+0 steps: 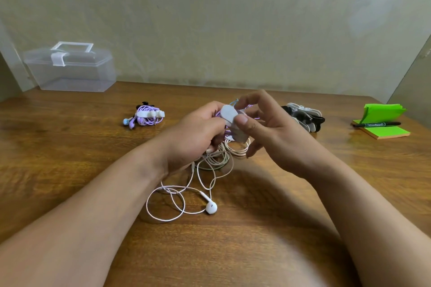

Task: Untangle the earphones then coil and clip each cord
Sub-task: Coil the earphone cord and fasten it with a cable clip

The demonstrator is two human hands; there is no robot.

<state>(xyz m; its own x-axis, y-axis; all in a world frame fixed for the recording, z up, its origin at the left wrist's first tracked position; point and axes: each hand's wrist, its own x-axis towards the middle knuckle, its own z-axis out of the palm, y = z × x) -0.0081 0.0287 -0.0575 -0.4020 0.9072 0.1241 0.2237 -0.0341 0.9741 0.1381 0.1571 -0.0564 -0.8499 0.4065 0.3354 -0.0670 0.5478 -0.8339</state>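
One purple set (147, 117) sits coiled and clipped on the table (70, 151), left. Second purple cord (218, 113) is bunched in the left hand (198, 133), fingers curled round it. Right hand (268, 128) pinches a grey clip (231, 117) thumb-to-forefinger, other fingers spread. Suggest: squeeze loops flat, open clip wide, seat every strand before letting go. White earphones (211, 207) lie tangled below; spare clips (303, 116) to the right.

box (70, 66) far left, notepad (382, 129) right — marker (376, 124) atop
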